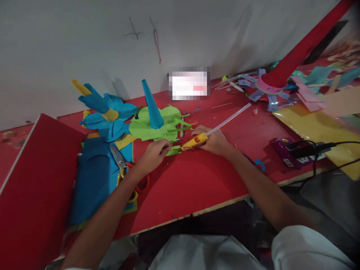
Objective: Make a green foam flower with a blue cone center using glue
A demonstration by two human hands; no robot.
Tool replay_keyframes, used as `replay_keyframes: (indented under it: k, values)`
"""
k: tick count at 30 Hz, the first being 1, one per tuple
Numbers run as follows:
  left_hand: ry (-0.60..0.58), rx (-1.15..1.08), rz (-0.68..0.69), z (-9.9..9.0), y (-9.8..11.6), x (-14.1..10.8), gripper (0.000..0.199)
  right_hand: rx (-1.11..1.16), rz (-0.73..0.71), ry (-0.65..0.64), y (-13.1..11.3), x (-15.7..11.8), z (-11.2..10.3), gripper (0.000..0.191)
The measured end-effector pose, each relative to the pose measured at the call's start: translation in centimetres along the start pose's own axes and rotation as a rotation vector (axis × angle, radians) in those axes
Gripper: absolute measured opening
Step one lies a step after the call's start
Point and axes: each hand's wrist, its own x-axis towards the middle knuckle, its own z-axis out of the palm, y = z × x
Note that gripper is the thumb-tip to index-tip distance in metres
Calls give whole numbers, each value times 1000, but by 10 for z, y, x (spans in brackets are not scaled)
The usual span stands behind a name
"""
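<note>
My right hand (213, 141) is wrapped round a yellow hot glue gun (194, 142). A long clear glue stick (229, 119) juts from its back end, and the nozzle points left. My left hand (156, 152) is closed in a pinch on a small green paper strip (174, 150), close to the nozzle. Just beyond the hands lies a light green paper flower (140, 122) with a blue paper cone (152, 105) standing on it. Left of it is a blue paper flower (126, 108) with a blue and yellow centre. Scissors (119, 156) with red and yellow handles lie by my left forearm.
Blue paper sheets (91, 183) lie beside a raised red board (39, 180) on the left. A pixelated bright screen (189, 85) leans at the wall. To the right are a purple box (291, 153) with black cables, a yellow sheet (303, 127) and a tall red cone (298, 52).
</note>
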Motion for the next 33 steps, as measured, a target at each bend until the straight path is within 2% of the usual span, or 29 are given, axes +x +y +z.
replay_keyframes:
  k: [4, 14, 23, 33]
  values:
    - [-9, -17, 35, -4, 3, 0, 16, 4, -15, -5, 1, 0, 0, 24]
    - [-28, -82, -17, -7, -3, 1, 13, -1, -11, -10, 0, 0, -1, 22]
    - [-57, 29, 73, -8, -9, 0, 17, 3, -14, -5, 1, 0, -1, 18]
    - [-112, 126, 2, -5, -3, -2, 13, -34, 26, -38, 0, 0, -2, 16]
